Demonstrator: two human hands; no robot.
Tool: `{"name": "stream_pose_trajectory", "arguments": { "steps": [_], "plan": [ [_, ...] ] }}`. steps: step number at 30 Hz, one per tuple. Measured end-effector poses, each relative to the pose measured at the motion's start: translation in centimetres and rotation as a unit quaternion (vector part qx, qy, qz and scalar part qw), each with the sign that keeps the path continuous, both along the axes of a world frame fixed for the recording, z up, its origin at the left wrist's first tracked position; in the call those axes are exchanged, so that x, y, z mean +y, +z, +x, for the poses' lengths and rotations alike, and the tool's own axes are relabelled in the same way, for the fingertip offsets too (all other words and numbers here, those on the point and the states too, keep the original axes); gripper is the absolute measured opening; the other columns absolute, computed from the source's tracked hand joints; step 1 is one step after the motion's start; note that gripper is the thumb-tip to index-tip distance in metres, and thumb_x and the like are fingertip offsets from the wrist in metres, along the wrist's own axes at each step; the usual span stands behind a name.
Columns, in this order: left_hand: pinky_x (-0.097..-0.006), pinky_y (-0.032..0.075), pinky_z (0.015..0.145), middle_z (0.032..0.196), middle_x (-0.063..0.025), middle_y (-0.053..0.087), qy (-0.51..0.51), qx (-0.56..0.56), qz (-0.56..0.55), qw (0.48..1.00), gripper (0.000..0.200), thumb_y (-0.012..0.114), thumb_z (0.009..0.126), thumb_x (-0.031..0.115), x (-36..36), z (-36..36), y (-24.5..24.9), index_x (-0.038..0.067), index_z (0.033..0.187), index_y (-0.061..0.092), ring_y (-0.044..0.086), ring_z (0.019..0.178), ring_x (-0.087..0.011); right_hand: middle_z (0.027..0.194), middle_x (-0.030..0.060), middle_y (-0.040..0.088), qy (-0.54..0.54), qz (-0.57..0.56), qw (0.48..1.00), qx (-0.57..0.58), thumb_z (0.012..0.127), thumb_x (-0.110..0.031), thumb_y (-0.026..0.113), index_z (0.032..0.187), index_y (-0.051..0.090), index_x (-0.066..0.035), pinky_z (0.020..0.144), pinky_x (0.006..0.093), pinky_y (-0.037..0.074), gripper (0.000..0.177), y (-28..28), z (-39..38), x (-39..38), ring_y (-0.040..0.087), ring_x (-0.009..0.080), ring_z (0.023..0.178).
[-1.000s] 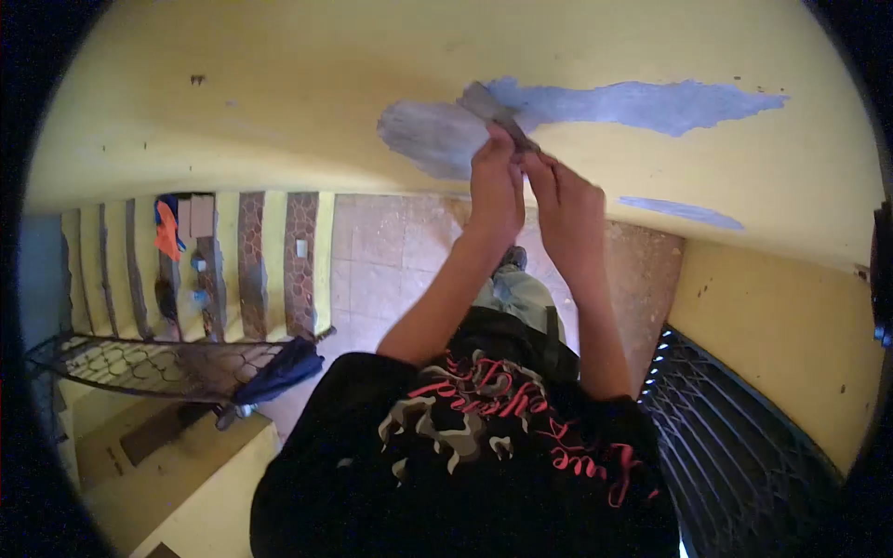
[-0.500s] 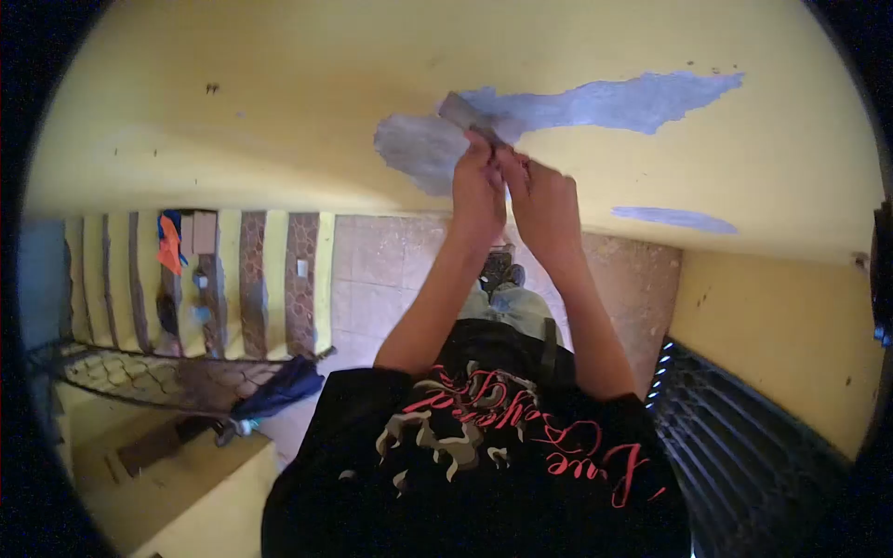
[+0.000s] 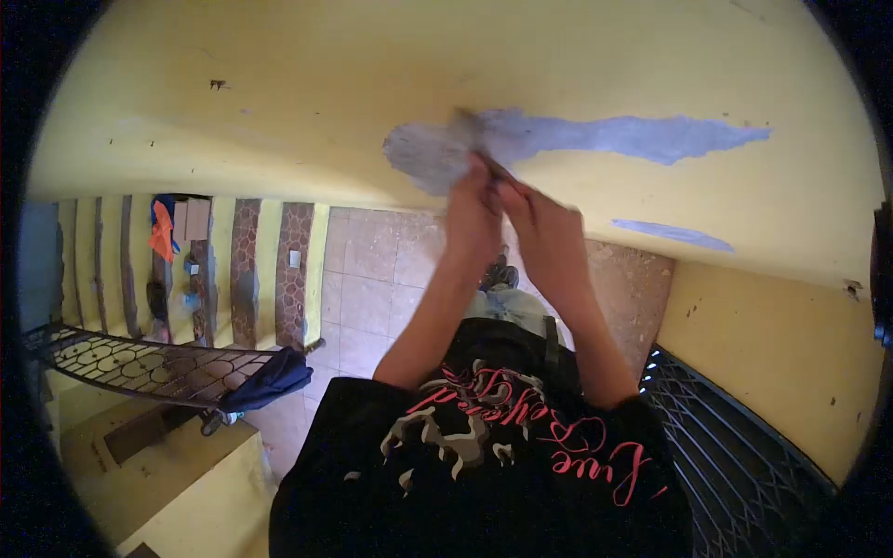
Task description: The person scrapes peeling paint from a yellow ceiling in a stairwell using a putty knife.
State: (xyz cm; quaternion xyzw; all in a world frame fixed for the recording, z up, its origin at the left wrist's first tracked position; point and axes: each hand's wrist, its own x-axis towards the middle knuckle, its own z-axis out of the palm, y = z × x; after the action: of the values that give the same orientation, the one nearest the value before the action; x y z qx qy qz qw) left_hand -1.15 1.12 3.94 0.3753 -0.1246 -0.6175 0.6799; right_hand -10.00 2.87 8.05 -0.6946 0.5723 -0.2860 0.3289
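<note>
A scraper-like flat tool [image 3: 465, 130], blurred at its blade, lies against a grey bare patch [image 3: 605, 138] on the yellow wall [image 3: 353, 56]. My left hand [image 3: 473, 209] is closed round the tool just below its blade. Close beside it on the right, my right hand [image 3: 549, 228] is wrapped round the handle end. Both hands nearly touch, and the fingers hide most of the handle. A smaller grey patch [image 3: 672, 234] shows lower on the wall at the right.
Steps [image 3: 296, 270] at the left carry an orange cloth [image 3: 162, 231] and a cardboard box [image 3: 193, 219]. A dark cloth [image 3: 270, 383] hangs on a metal railing [image 3: 139, 367]. A dark folding gate [image 3: 726, 446] stands at lower right. Tiled floor [image 3: 367, 279] lies below.
The view has shifted, so the wall patches sit a little lower. The blade has tilted more upright against the patch and is blurred. Both hands still hold the tool.
</note>
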Motion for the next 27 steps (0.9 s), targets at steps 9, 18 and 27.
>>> {"name": "stream_pose_trajectory", "arguments": {
  "steps": [9,18,27],
  "plan": [
    [-0.0333,0.047,0.075,0.082,-0.0081,0.06,-0.08,-0.089,0.054,0.991,0.045,0.033,0.099,0.042,0.6,0.1,-1.6,0.003,0.091,0.054,0.057,0.073,-0.0201,0.065,0.02,0.055,-0.022,0.057,0.995,-0.077,0.094,-0.023,0.051,0.095,0.064,0.002,0.053,0.0332,0.042,0.028,-0.3,-0.7,0.1,0.052,0.0217,0.052],
    [-0.0292,0.045,0.07,0.082,-0.0074,0.057,-0.134,-0.155,0.004,0.979,0.045,0.031,0.101,0.038,2.0,-1.3,-1.4,0.002,0.089,0.055,0.052,0.074,-0.0114,0.063,0.0161,0.056,-0.038,0.154,0.987,-0.014,0.094,-0.026,0.049,0.104,0.064,-0.002,0.054,0.0327,0.041,0.03,1.7,-3.3,0.8,0.052,0.0214,0.053],
    [-0.0264,0.031,0.064,0.068,0.0035,0.046,-0.072,-0.107,0.018,0.992,0.046,0.045,0.096,0.046,0.8,-0.5,-1.8,0.006,0.076,0.059,0.036,0.069,-0.0083,0.053,0.0079,0.046,-0.051,0.068,0.993,-0.083,0.096,-0.025,0.049,0.087,0.061,0.002,0.047,0.0314,0.035,0.031,1.1,-1.9,0.7,0.042,0.0136,0.048]
  ]
}}
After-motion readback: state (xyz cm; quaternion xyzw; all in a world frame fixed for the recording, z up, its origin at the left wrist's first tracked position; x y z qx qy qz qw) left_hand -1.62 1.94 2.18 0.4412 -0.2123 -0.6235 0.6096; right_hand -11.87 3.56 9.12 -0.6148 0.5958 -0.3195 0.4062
